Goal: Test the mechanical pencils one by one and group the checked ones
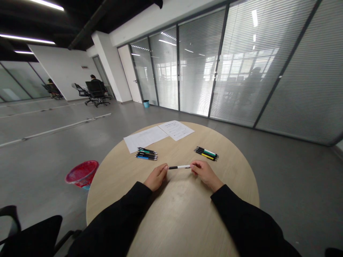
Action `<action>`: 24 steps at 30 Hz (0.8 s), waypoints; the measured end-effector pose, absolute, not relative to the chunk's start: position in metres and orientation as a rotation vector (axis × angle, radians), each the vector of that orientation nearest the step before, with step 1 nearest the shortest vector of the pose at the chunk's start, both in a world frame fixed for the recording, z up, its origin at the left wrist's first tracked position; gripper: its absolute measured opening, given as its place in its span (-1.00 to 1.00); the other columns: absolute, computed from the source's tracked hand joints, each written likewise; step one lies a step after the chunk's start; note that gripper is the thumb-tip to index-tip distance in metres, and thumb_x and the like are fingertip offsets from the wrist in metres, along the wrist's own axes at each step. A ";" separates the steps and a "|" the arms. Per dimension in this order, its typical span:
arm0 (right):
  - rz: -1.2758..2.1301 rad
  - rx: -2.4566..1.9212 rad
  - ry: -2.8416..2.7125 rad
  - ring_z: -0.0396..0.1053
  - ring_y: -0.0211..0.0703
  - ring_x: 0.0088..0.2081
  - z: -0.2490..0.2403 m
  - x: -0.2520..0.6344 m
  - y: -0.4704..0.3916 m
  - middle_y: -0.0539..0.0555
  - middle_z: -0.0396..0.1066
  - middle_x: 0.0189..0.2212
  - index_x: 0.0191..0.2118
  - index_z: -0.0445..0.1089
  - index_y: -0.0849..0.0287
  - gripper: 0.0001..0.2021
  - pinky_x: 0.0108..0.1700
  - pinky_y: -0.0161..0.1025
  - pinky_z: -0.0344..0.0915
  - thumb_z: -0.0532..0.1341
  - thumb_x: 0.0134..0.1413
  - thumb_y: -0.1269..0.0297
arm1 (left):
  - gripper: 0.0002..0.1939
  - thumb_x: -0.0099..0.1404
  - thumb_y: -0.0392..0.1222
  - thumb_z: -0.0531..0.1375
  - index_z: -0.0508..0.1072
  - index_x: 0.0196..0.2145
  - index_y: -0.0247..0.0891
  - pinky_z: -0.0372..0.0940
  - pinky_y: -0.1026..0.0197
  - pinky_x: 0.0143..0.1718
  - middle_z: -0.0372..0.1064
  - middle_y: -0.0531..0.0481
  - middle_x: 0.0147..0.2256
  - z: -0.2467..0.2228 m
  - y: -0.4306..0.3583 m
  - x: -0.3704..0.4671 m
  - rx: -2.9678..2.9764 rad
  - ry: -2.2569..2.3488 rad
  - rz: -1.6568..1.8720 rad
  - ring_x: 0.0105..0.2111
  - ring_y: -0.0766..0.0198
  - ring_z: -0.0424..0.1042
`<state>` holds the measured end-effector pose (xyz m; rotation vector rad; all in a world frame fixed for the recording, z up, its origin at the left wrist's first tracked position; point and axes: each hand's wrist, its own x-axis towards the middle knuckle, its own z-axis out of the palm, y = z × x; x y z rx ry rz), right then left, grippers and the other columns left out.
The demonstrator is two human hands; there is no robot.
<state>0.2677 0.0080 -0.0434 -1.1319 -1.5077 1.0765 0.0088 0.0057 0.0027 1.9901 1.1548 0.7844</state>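
A white pen with a black grip (pixel 180 167) is held level above the middle of the round table (pixel 177 214). My left hand (pixel 157 176) pinches its black end, and my right hand (pixel 205 173) pinches its white end. Just beyond my left hand lies a group of several dark pens (pixel 146 154), with green and blue barrels among them. Another group of several pens (pixel 206 153), with white, green and yellow parts, rests beyond my right hand. The two groups lie apart from each other.
Two printed sheets (pixel 146 137) (pixel 177 130) overlap at the table's far edge. A red bin (pixel 82 172) stands on the floor at the left, near a black chair (pixel 32 235). Farther back, a person sits by office chairs (pixel 95 88), and a small blue bin (pixel 146 103) is near the glass wall.
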 end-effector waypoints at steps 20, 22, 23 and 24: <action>1.085 -1.129 -1.478 0.19 -0.26 -0.57 -0.037 0.267 0.005 -0.05 0.26 -0.65 -0.53 0.30 0.17 -0.65 -0.46 -0.29 0.12 0.17 0.16 0.05 | -0.61 0.45 0.02 -0.06 0.23 -0.48 -0.22 0.10 0.23 -0.38 0.19 0.09 -0.51 0.009 0.005 0.008 2.259 1.096 0.755 -0.47 0.29 0.21; 1.082 -1.124 -1.480 0.19 -0.26 -0.56 -0.038 0.267 0.006 -0.05 0.26 -0.64 -0.52 0.31 0.17 -0.66 -0.45 -0.29 0.12 0.17 0.16 0.05 | -0.60 0.45 0.04 -0.06 0.21 -0.49 -0.21 0.10 0.23 -0.38 0.19 0.09 -0.53 0.009 0.004 0.008 2.240 1.095 0.739 -0.47 0.29 0.20; 1.085 -1.124 -1.477 0.19 -0.26 -0.56 -0.039 0.267 0.006 -0.05 0.26 -0.64 -0.50 0.32 0.18 -0.67 -0.45 -0.29 0.12 0.17 0.16 0.06 | -0.59 0.44 0.05 -0.07 0.20 -0.50 -0.21 0.10 0.24 -0.39 0.19 0.10 -0.54 0.009 0.004 0.008 2.222 1.099 0.736 -0.48 0.29 0.20; 1.085 -1.125 -1.472 0.19 -0.26 -0.56 -0.040 0.267 0.006 -0.06 0.26 -0.63 -0.49 0.34 0.18 -0.69 -0.46 -0.30 0.12 0.18 0.15 0.06 | -0.58 0.44 0.05 -0.07 0.20 -0.51 -0.21 0.10 0.24 -0.40 0.18 0.10 -0.55 0.009 0.004 0.008 2.200 1.104 0.737 -0.49 0.29 0.20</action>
